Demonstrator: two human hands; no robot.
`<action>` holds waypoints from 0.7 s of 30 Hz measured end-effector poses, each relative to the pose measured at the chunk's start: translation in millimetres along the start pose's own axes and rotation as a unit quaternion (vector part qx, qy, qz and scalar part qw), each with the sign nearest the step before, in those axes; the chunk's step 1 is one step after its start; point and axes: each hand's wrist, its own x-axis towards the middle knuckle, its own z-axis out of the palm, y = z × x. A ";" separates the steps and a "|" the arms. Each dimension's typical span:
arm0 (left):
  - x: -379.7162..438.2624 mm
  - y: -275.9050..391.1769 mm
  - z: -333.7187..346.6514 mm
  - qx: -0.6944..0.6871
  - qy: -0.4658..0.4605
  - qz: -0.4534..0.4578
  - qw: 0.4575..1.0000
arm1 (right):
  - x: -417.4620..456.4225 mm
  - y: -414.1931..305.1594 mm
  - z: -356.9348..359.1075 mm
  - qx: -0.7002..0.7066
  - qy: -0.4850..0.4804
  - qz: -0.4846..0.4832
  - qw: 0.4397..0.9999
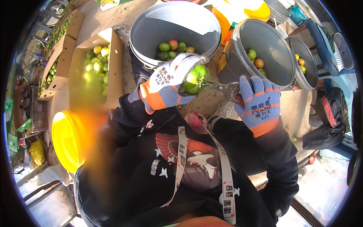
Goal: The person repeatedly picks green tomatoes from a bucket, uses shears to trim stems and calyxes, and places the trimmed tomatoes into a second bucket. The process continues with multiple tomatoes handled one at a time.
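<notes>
Both my hands wear blue-grey knit gloves with orange cuffs. A large green tomato (pixel 197 78) rests in my left hand (pixel 173 82), its stem side turned towards the right. My right hand (pixel 258 103) grips a pair of small pruning snips (pixel 227 89), whose tips reach the tomato's stem. Just beyond my left hand stands a grey bucket (pixel 136 31) with several green and reddish tomatoes (pixel 182 47) at its bottom. Behind my right hand, a second grey bucket (pixel 236 37) leans with a few tomatoes inside.
On the left, a cardboard box (pixel 115 65) holds many green tomatoes, beyond it more filled boxes (pixel 63 59). A yellow bucket (pixel 66 142) stands near my left elbow. Farther right are a third grey bucket (pixel 305 62) and a dark bag (pixel 337 113).
</notes>
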 end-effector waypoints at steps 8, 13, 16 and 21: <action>-1.1 -2.5 5.6 0.154 -0.018 0.052 0.987 | -3.5 -4.1 8.8 0.013 -0.028 0.010 0.999; -8.0 -7.9 10.6 0.042 0.030 0.022 0.998 | -3.8 0.8 14.5 0.066 -0.064 0.019 0.996; -8.2 -8.7 16.7 0.027 0.023 0.030 0.999 | -1.3 0.0 20.6 0.108 -0.069 0.024 0.991; -1.7 -11.3 30.2 -0.458 0.051 -0.143 0.876 | 1.0 -0.9 22.8 0.162 0.005 0.020 0.987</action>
